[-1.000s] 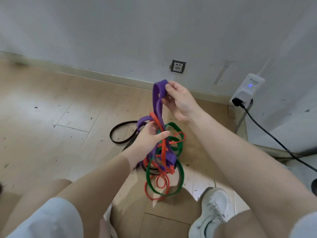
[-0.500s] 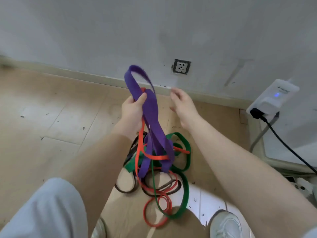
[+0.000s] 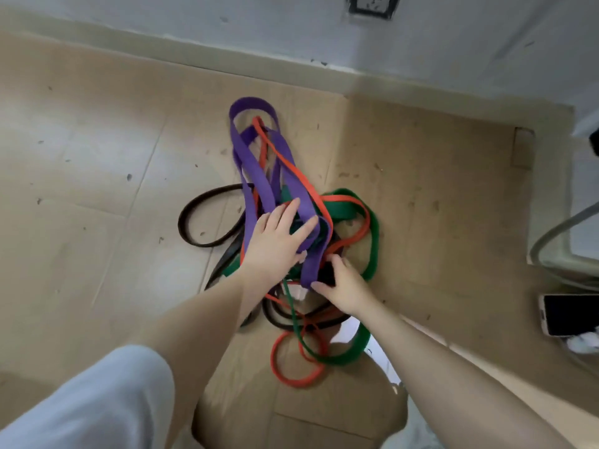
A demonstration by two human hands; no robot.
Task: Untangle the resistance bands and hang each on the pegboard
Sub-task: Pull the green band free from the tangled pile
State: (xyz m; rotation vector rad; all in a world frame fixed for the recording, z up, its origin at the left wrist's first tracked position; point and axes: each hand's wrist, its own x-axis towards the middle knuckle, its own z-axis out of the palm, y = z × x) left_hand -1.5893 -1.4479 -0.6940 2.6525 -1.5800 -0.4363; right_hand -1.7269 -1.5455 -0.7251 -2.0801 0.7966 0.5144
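Observation:
A tangle of resistance bands lies on the wooden floor. The wide purple band [image 3: 251, 163] stretches toward the wall, crossed by a thin orange band [image 3: 291, 166]. A green band [image 3: 372, 241] loops to the right, and a black band [image 3: 201, 218] spreads out to the left. My left hand [image 3: 275, 241] lies on the pile with its fingers straight, touching the purple band. My right hand [image 3: 343, 283] reaches into the middle of the tangle, fingertips at the purple band's lower end; its grasp is unclear. No pegboard is in view.
The wall with a skirting board [image 3: 291, 72] and a socket [image 3: 372, 4] is just beyond the pile. A phone [image 3: 570, 314] lies on the floor at the right beside a grey cable [image 3: 551, 234]. My knee in light shorts [image 3: 97, 400] fills the lower left.
The purple band, held up by my left hand half a second ago, now lies on the floor. Both hands have dropped to the pile, and the camera has tilted down.

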